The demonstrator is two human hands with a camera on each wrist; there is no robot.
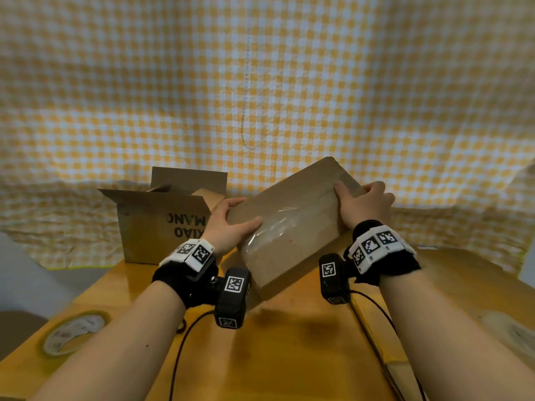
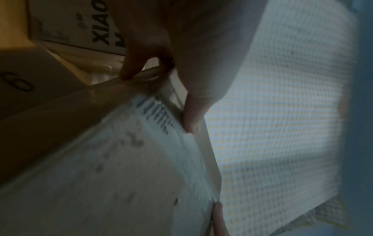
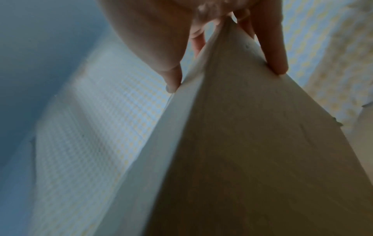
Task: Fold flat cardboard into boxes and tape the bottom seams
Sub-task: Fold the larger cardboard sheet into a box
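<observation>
Yellow-white checked cloth (image 1: 289,82) backdrop behind glossy wooden table (image 1: 289,342)

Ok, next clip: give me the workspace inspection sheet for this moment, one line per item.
Surface: wooden table, bare in the middle.
Job's things: taped box held tilted above the table, clear tape along its upper face; tape roll lying flat at the near left.
Clutter: open printed box standing at the back left, flaps up; flat cardboard on the right.
Grips: left hand holds the taped box's left end; right hand holds its far right end.
Cables: black cables run from both wrist cameras across the table toward the person.
Surroundings: yellow checked cloth hangs as a backdrop.
</observation>
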